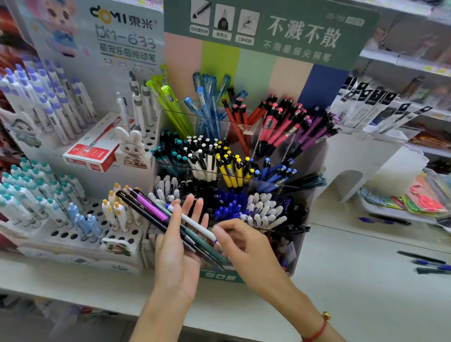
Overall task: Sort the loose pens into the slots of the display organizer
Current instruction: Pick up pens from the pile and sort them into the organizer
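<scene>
Purple, black, teal and white pens, about five though overlap makes the count uncertain, lie as a fan across the left hand, whose palm faces up with four fingers straight and spread behind them. They slant from upper left to lower right, just in front of the organizer.

One white pen lies uppermost. The right hand pinches its lower end between thumb and forefinger, the other fingers curled. A red string bracelet circles that wrist.

Three tiers make up the organizer. Its back tier holds green, blue, red, pink and purple bunches in clear slots; the middle tier holds teal, white, yellow and blue bunches; the front tier holds white, black and blue ones.

Three loose pens lie on the shelf well to the right, and two more lie farther back.

One red box rests on the pegboard stand to the left, beside a rabbit figure.
</scene>
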Available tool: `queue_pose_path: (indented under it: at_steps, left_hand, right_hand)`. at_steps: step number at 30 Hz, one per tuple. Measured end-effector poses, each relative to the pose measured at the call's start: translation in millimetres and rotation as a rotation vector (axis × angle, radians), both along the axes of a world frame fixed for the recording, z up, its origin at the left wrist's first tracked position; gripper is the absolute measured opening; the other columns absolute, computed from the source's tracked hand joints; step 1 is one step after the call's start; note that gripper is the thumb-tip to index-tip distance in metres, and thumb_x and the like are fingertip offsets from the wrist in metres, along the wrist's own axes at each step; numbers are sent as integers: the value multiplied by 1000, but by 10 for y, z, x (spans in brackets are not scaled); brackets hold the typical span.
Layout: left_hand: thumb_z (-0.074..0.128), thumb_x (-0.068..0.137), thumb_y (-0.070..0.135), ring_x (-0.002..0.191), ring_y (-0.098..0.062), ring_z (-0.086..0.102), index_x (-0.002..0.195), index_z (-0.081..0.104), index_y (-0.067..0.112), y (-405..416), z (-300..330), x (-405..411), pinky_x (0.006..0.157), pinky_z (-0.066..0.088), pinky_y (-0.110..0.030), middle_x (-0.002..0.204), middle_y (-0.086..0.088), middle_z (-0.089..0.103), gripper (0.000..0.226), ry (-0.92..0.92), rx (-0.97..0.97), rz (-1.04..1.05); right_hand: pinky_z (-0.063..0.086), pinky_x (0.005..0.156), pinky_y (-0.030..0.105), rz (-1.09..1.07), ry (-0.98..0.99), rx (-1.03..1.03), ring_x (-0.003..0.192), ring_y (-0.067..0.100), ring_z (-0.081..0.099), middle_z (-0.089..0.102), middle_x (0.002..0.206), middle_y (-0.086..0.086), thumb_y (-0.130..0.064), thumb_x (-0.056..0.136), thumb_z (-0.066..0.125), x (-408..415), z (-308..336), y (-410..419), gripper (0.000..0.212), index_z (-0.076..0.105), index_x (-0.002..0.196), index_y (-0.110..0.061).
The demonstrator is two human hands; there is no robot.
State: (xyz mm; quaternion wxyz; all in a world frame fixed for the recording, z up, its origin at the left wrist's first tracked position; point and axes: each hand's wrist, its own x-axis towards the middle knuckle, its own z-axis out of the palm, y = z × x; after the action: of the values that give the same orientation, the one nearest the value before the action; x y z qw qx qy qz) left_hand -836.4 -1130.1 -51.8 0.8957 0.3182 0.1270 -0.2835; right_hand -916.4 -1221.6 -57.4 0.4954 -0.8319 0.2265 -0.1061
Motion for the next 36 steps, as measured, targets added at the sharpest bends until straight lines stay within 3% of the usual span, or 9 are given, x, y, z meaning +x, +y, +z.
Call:
queue_pose_path:
  at_steps: [3, 6, 10, 14, 17, 23, 26, 29, 36]
  left_hand:
    - [44, 100, 23, 96, -8, 70, 118, 58, 20, -40, -40, -59, 82, 55, -30, 107, 2, 73, 22, -9, 6, -16]
    - [48, 99, 27, 81, -8, 72, 107, 64, 21, 2, -87, 3, 54, 58, -29, 101, 2, 74, 20, 29, 59, 4]
    - [49, 99, 25, 93, -9, 71, 116, 60, 15, 197, -115, 252, 78, 59, -28, 104, 1, 73, 23, 62, 42, 137]
    - [47, 99, 26, 97, -9, 69, 126, 57, 13, 402, -168, 342, 71, 58, -23, 101, 3, 73, 31, 29, 21, 177]
    - [47, 99, 24, 101, -12, 68, 121, 60, 14, 510, -199, 349, 69, 57, -22, 111, -1, 71, 28, 5, 40, 202]
    - [47, 98, 20, 92, -12, 71, 109, 63, 16, 576, -164, 354, 66, 58, -24, 96, 1, 74, 20, -3, 18, 180]
    - [47, 98, 20, 97, -14, 70, 114, 62, 15, 605, -150, 367, 74, 59, -27, 101, -1, 73, 22, -2, -7, 164]
    - [47, 98, 20, 100, -15, 69, 117, 62, 13, 616, -128, 369, 82, 58, -30, 107, -3, 72, 25, 0, -30, 180]
    - [46, 97, 19, 109, -18, 66, 122, 59, 9, 584, -87, 341, 92, 53, -34, 114, -5, 70, 30, -116, -22, 120]
  right_hand:
    - [51, 57, 18, -56, -71, 178, 74, 9, 67, 72, 83, 2, -21, 90, 65, -59, 9, -31, 8, 70, 96, -17]
    - [51, 57, 21, -214, -265, 283, 67, 10, 66, 72, 77, 2, -13, 84, 71, -110, 86, -91, 5, 70, 89, -11]
    - [52, 64, 25, -274, -361, 35, 70, 11, 64, 69, 78, -6, -19, 86, 70, 73, 260, -209, 1, 70, 86, -18]
    - [50, 69, 30, -61, -285, -523, 72, 12, 61, 70, 78, -4, -29, 85, 71, 574, 416, -167, 13, 74, 90, -17]
    - [47, 81, 33, 123, -100, -727, 84, 19, 64, 72, 86, 1, -34, 88, 67, 997, 481, -116, 19, 73, 93, -16]
    - [39, 82, 36, 280, 128, -1079, 103, 29, 58, 66, 105, 7, -23, 96, 53, 1467, 230, 50, 16, 60, 105, -12]
    - [42, 71, 37, 204, -24, -1053, 95, 29, 59, 62, 103, 9, -18, 94, 55, 1365, 29, 143, 19, 53, 112, -10]
    - [45, 60, 33, 110, -250, -931, 79, 27, 61, 67, 87, 6, -9, 83, 69, 1224, -62, 111, 21, 64, 103, -9]
    - [45, 93, 38, 122, -204, -1058, 116, 24, 54, 65, 121, 3, -27, 95, 57, 1019, -231, -13, 23, 70, 110, -17]
